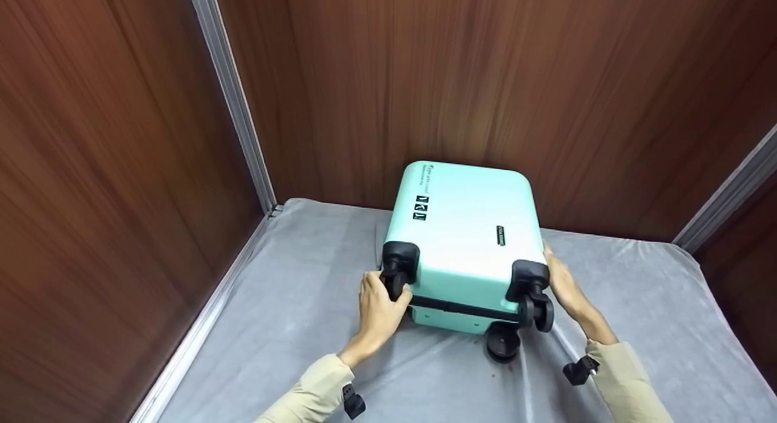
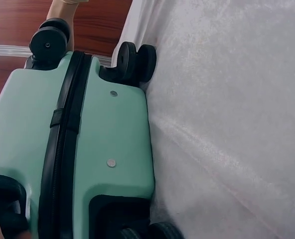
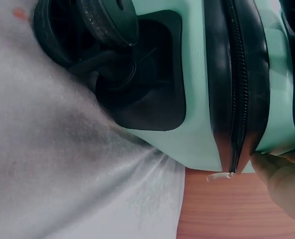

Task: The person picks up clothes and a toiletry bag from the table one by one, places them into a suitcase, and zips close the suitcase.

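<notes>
A mint-green hard-shell suitcase (image 1: 467, 216) lies flat on the grey cloth, its wheeled end facing me. My left hand (image 1: 376, 307) grips the black caster wheel (image 1: 397, 284) at its upper left corner, thumb on one side and fingers on the other. Against the suitcase's right side my right hand (image 1: 567, 286) presses with extended fingers, partly hidden behind the shell. In the right wrist view, fingertips touch the side right beside the black zipper band (image 3: 239, 74), where a small metal zipper pull (image 3: 220, 176) hangs. Another caster (image 1: 502, 342) sits low on the right, near the cloth.
Grey cloth (image 1: 303, 289) covers the surface under the suitcase. A brown wood-grain panel (image 1: 455, 77) rises close behind it, with another panel (image 1: 121, 168) to the left. Metal strips (image 1: 234, 95) run along the corners.
</notes>
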Motion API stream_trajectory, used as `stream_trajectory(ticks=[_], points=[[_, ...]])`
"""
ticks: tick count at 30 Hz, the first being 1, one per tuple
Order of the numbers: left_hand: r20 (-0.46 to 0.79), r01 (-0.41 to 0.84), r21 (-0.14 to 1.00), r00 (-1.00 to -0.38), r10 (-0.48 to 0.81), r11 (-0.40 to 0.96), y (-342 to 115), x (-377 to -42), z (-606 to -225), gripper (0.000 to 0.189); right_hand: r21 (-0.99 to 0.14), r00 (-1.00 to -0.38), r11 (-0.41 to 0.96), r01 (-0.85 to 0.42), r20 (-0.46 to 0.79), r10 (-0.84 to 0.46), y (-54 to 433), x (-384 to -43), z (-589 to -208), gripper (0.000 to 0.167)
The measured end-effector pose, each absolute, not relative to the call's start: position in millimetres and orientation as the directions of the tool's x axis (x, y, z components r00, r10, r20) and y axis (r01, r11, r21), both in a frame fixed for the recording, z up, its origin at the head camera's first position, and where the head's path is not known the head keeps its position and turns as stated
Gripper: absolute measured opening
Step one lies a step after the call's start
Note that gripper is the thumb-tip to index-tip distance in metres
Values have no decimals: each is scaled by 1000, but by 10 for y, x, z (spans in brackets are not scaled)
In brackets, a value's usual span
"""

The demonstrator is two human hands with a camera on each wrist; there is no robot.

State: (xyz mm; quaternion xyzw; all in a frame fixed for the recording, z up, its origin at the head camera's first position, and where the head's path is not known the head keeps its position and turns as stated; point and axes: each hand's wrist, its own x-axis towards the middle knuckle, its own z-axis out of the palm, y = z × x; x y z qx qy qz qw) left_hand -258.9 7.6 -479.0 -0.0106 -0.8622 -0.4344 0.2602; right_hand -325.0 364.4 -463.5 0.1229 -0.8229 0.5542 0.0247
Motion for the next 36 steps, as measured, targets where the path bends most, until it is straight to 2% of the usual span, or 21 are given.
stream_trajectory(ticks=[3, 6, 11, 14, 18, 21, 24, 29, 36], points=[[447, 219, 718, -872, -197, 661, 58, -2580, -4750, 46, -907, -968, 342, -247, 212, -137, 3652, -3290, -4666, 53], [453, 205, 690, -870, -193, 695, 48, -2568, -4706, 60, -893, -963, 363, -265, 264, -52, 3652, -3302, -4697, 49], [540, 246, 603, -826, -161, 759, 43, -2577, -4649, 79, -859, -953, 448, -247, 299, 48, 3641, -3312, -4726, 46], [652, 337, 496, -754, -86, 800, 50, -2609, -4621, 78, -852, -959, 474, -222, 279, 53, 3645, -3331, -4755, 44], [793, 501, 286, -602, 92, 817, 116, -2650, -4568, 65, -872, -978, 457, -177, 209, 19, 3662, -3352, -4844, 44], [831, 610, 152, -505, 234, 778, 225, -2665, -4511, 52, -878, -982, 447, -168, 187, -2, 3658, -3373, -4902, 45], [819, 697, 86, -456, 348, 712, 375, -2675, -4460, 41, -891, -983, 423, -167, 185, 1, 3650, -3409, -4935, 46], [752, 742, 33, -459, 473, 670, 585, -2699, -4440, 36, -941, -991, 314, -130, 132, -16, 3649, -3486, -4972, 49], [672, 668, -69, -518, 529, 741, 688, -2779, -4502, 45, -948, -990, 286, -138, 137, -24, 3647, -3575, -5047, 47]])
